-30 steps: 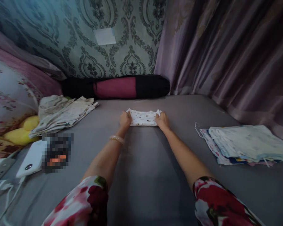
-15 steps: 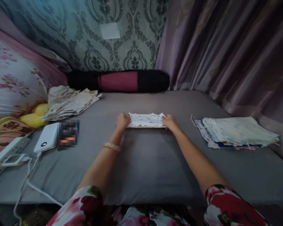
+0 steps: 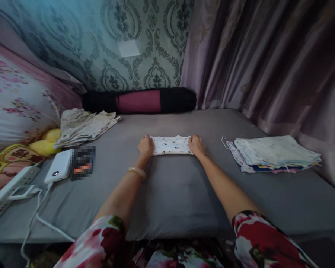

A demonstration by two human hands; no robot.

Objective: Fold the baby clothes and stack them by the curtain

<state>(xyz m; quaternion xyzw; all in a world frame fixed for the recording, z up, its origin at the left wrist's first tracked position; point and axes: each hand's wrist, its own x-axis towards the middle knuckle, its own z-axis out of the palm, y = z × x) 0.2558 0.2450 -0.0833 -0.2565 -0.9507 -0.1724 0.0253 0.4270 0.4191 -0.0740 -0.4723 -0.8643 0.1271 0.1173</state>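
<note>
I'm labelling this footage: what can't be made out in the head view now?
In the head view:
White cloth: side edges partly hidden by the left hand and right hand.
Its motifs: too tiny to identify.
Item beside the white device: masked by pixelation.
Power strip: cut off by the left edge.

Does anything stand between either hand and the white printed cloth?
Nothing visible does: the left hand and right hand grip opposite ends of the white printed cloth directly. The folded stack on the right lies apart from them.
</note>
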